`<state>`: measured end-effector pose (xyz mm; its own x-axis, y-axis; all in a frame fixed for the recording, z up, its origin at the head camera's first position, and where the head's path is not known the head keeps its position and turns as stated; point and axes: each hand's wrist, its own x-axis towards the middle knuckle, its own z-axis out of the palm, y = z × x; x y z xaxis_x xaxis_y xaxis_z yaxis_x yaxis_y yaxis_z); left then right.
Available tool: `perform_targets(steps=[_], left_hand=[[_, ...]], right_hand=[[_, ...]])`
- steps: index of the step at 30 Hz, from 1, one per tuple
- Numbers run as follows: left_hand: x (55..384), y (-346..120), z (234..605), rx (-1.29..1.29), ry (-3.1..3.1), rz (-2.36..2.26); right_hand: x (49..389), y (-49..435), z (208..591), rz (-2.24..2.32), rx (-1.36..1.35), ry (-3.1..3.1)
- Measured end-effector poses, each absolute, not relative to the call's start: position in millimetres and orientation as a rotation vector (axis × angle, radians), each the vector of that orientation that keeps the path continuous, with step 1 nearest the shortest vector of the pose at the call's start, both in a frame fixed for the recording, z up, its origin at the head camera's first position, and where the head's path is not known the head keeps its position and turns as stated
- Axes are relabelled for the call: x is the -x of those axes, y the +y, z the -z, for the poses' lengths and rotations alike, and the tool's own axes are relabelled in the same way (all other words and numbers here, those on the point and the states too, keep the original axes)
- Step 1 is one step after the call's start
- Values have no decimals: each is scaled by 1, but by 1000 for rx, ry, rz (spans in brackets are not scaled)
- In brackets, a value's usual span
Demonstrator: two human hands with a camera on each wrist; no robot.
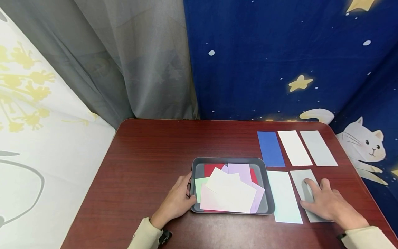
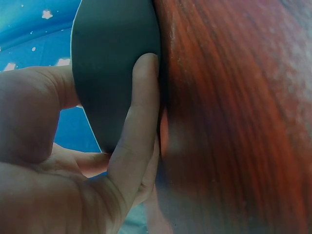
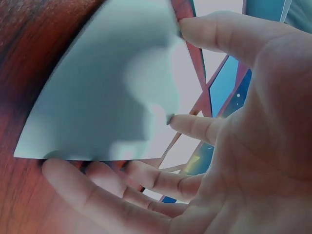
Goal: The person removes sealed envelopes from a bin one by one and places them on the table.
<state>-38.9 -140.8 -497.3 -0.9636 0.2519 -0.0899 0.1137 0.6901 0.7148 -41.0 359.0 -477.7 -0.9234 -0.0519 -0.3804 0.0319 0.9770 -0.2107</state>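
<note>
At the left side of a grey tray, my left hand grips the wall. In the left wrist view, one finger lies along the tray's outer side, and others reach round its rim. My right hand reaches over a pale grey paper card lying on the table. Its spread fingertips rest at the card's edges and surface. In the right wrist view, several fingers line one edge of that card. White, pink, lilac, green and red papers overlap inside the tray.
A pale card lies between the tray and the right hand's card. Behind are a blue card, a white card and another grey card. The reddish-brown table ends at curtains behind.
</note>
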Motion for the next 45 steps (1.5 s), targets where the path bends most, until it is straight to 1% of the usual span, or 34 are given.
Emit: perform_targets(steps=[6, 10, 19, 26, 35, 45], left_hand=[[39, -141, 497, -300, 2717, -1134], [39, -141, 496, -300, 2720, -1131], [39, -141, 496, -292, 2716, -1126], [38, -141, 495, -284, 2721, -1118], [38, -141, 494, -280, 2715, -1116], [38, -141, 495, -278, 2712, -1112]], right_hand=[[44, 356, 474, 314, 74, 2828], [48, 345, 466, 302, 130, 2925], [57, 301, 447, 216, 286, 3069], [60, 269, 439, 251, 454, 3143], [72, 232, 438, 283, 673, 3169], [84, 196, 442, 316, 780, 3128]])
